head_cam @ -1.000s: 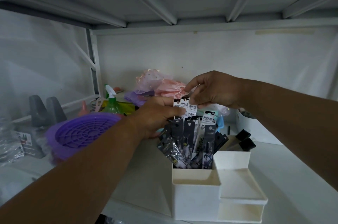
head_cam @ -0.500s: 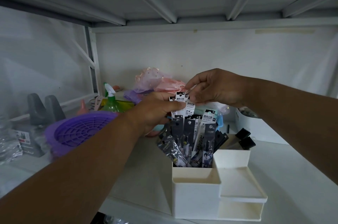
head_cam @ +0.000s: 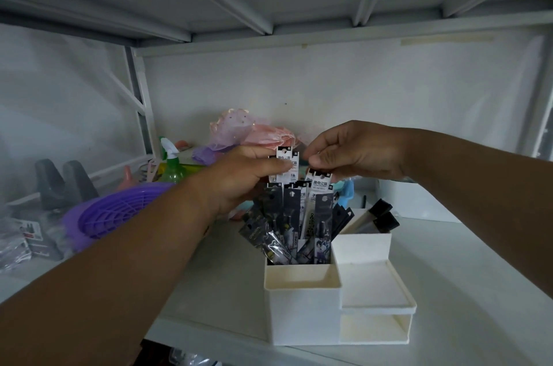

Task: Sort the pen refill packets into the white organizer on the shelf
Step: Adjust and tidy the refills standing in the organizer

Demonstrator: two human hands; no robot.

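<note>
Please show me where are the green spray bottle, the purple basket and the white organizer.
green spray bottle (head_cam: 173, 171): head view, green body.
purple basket (head_cam: 115, 211): head view, ribbed inside.
white organizer (head_cam: 302, 311): head view, front wall.

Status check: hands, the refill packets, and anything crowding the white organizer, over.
Left hand grips white-topped refill packets; right hand pinches another white-topped packet. Dark packets stand in the white plastic organizer. Nothing blocking.

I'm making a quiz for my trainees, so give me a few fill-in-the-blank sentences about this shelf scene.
1. The left hand pinches a packet with a ____ header card.
2. The dark refill packets stand in the organizer's rear-____ compartment.
3. The basket left of the organizer is ____ in colour.
4. The spray bottle behind the basket is ____.

Missing words: white; left; purple; green
</note>
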